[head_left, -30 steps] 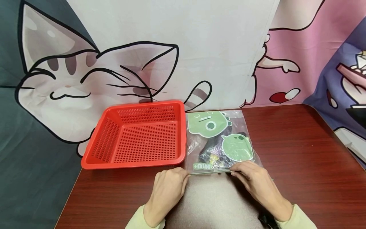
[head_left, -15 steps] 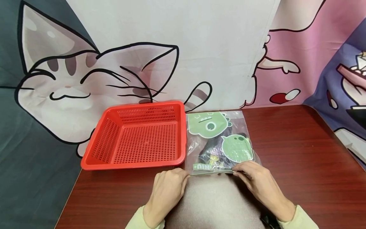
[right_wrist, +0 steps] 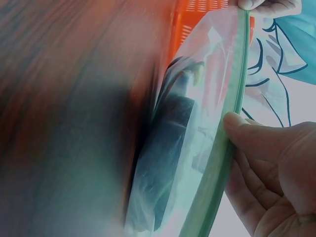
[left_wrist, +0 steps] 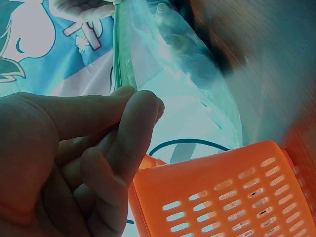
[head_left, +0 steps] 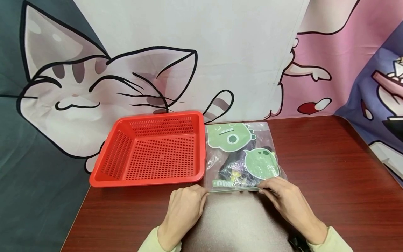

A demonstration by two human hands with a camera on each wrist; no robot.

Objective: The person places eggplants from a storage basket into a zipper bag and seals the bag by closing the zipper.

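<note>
A clear plastic zip bag [head_left: 212,157] with green cartoon prints lies flat on the table, its green-edged opening towards me. Dark contents [right_wrist: 170,126] and a small yellow piece [head_left: 235,175] show through the plastic; their kind is unclear. My left hand [head_left: 185,211] pinches the near left corner between thumb and fingers. Towards the near right corner, my right hand [head_left: 288,201] pinches the same edge. In the right wrist view, its thumb presses against the green zip strip [right_wrist: 240,64], which runs taut between both hands.
A red perforated plastic basket [head_left: 148,182] stands left of the bag, close against it. The dark wooden tabletop [head_left: 340,175] extends to the right. Behind it hangs a cloth [head_left: 245,52] with cartoon cats. A dark object [head_left: 297,243] sits by the right sleeve.
My right hand has slid slightly rightwards along the bag's near edge, still pinching it. The left hand, the bag and the basket have stayed in place.
</note>
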